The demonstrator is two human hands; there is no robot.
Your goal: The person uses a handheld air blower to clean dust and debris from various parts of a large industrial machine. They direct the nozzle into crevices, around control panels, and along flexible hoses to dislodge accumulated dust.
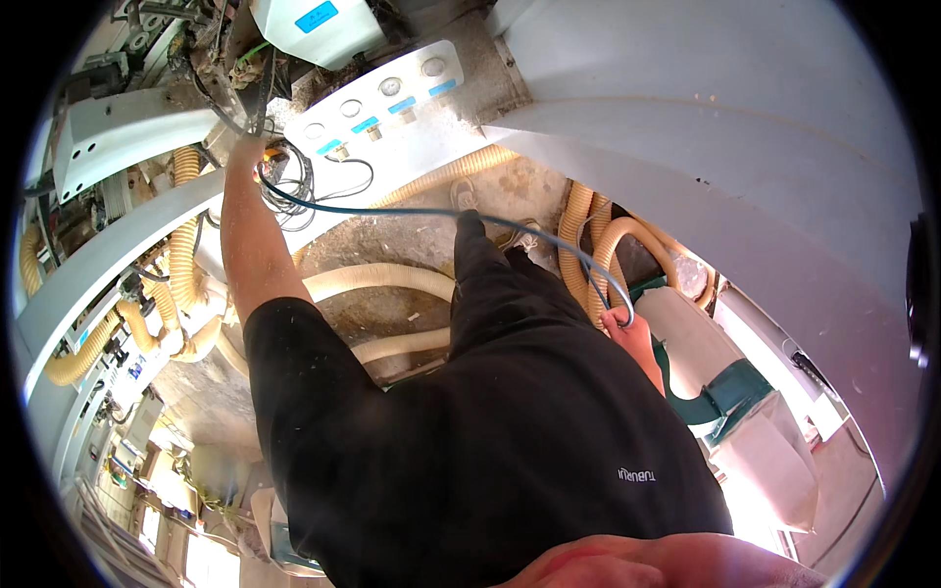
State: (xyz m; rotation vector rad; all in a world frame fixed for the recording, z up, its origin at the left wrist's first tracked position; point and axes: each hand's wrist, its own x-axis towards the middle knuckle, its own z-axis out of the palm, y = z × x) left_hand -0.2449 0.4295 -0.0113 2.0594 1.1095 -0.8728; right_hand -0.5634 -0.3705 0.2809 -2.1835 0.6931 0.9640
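Your right hand, right of center in the frame, is curled around a slim blue hose that arcs across the middle of the picture from the upper left, where your bare left arm stretches out among machine parts. Your left hand is blurred there beside the hose's far end, and whether it grips anything cannot be told. Just beside it, a tangle of black cable crowds the spot, below a white panel set with round gauges and blue labels. A white beam runs behind your left forearm, with ribbed tan ducts bunched at the left. A pale duct crosses the floor beside your black-clad legs, and your shoes stand near the top center. More tan hoses rise close to your right hand, near pale bags with a green band, while a broad gray panel closes off the upper right.
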